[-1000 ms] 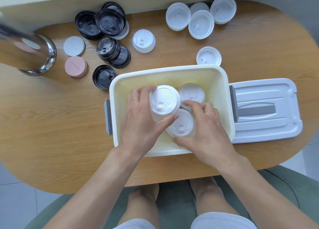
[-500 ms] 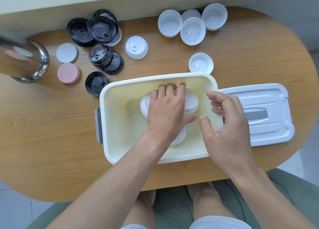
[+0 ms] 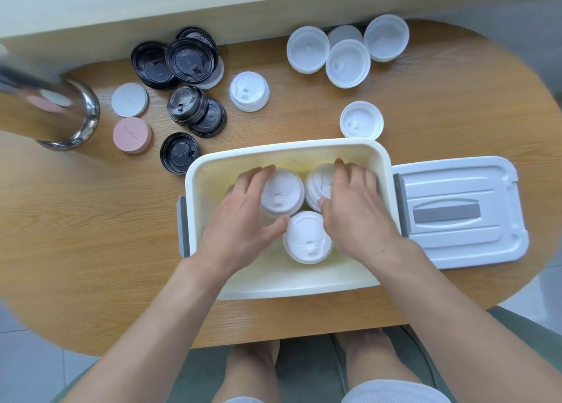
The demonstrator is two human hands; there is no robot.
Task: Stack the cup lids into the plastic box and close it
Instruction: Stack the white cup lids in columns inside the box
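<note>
While both hands sit inside the box (image 3: 385, 171) on the worktop (image 3: 91, 220), left hand (image 3: 243, 220) cups far-left lid stack (image 3: 281, 194), right hand (image 3: 355, 208) grips far-right stack (image 3: 317, 185); box cover (image 3: 459, 211) lies right

An oval wooden table (image 3: 91, 235) is set against a pale wall ledge (image 3: 152, 4); grey floor tiles (image 3: 27, 369) are seen below.

Bright even daylight; soft shadows; edges warped, blurred
</note>
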